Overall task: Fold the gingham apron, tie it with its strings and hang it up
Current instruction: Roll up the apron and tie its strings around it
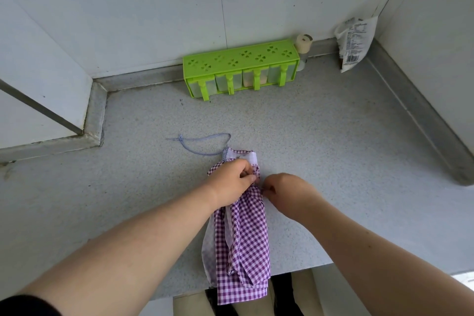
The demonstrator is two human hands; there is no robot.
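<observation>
Both sets of fingers are curled tight at the upper part of the purple gingham apron (243,238): the left hand (232,182) bunches the cloth, the right hand (288,191) pinches just beside it, at the right edge. Folded into a long narrow strip, the apron lies on the grey speckled table (320,149), its lower end hanging over the near edge. A thin blue string (202,140) loops away to the left. Further back, by the wall, stands a green spice rack (241,67).
</observation>
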